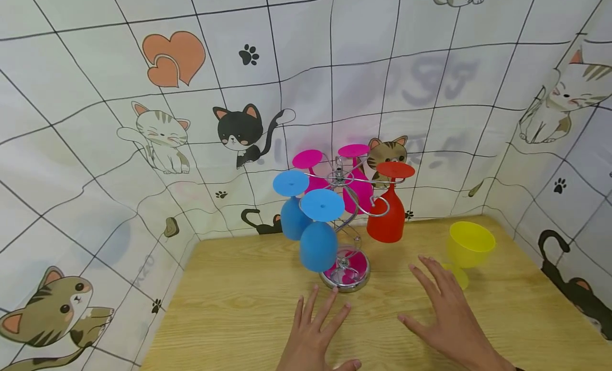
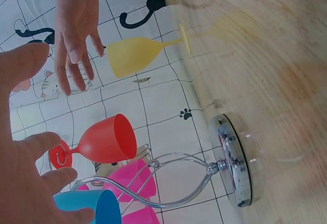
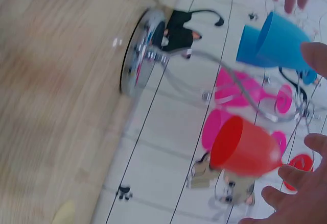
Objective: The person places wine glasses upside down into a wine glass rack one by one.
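Observation:
My left hand (image 1: pixel 313 334) is spread with nothing in it, nearest the round chrome base (image 1: pixel 344 278) of a wine glass rack. The right hand (image 1: pixel 447 320) also holds nothing, fingers apart, just left of and nearer than an upright yellow goblet (image 1: pixel 470 246). From the rack's curved wire arms (image 2: pixel 179 202) several plastic goblets hang upside down. A blue goblet (image 1: pixel 319 246) is at the front left, with another blue goblet (image 1: pixel 292 219) behind it. Two pink goblets hang at the back, one a pink goblet (image 1: pixel 356 193). On the right hangs a red goblet (image 1: pixel 386 219).
The wood-grain tabletop (image 1: pixel 229 307) meets white cloth walls (image 1: pixel 306 47) at the back and both sides, printed with a black grid and cartoon cats. The rack stands near the middle of the table, toward the back wall.

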Tool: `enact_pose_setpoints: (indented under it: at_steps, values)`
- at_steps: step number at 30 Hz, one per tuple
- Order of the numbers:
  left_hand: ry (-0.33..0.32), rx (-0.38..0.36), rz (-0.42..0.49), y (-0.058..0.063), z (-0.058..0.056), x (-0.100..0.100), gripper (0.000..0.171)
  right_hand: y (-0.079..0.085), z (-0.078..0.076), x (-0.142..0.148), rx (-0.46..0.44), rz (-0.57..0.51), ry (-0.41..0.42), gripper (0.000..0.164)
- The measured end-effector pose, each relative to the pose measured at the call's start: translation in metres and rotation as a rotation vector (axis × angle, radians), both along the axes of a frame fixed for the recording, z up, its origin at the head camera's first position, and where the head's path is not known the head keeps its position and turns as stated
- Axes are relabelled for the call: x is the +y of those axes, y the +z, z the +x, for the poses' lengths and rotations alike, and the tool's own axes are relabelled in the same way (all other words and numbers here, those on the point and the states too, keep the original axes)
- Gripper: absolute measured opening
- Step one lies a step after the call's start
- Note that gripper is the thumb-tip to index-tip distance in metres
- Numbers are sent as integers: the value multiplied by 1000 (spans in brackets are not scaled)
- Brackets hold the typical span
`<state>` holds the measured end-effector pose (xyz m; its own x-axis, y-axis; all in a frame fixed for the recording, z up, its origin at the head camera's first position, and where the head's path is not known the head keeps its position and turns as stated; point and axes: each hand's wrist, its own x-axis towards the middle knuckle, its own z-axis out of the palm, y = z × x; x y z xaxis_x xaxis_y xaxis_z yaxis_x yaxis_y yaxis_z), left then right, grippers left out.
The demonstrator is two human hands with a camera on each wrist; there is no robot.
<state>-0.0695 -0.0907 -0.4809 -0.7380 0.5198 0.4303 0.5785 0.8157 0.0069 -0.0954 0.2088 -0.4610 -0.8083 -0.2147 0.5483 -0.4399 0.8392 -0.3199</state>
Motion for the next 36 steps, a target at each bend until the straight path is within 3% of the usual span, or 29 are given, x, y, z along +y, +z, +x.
enact_pose_setpoints:
  at_steps: [4, 8, 14, 19, 25, 36]
  values:
    - [-2, -18, 2, -1, 1, 0, 89, 4, -13, 29, 85, -102, -36, 108]
    - [-6, -1, -3, -3, 1, 0, 90, 8, -26, 62, 65, -221, -128, 113]
    - [-1, 33, -11, -8, 2, 1, 90, 5, -48, 100, -179, -497, -270, 119]
    - [-15, 0, 4, -11, 2, 1, 93, -8, -65, 115, -352, -671, -270, 116]
    - [-26, -28, 2, -13, 2, 1, 91, -18, -76, 119, -439, -763, -294, 110]
    - [-9, -64, -18, -12, 6, 2, 87, -28, -83, 120, -362, -714, -302, 86]
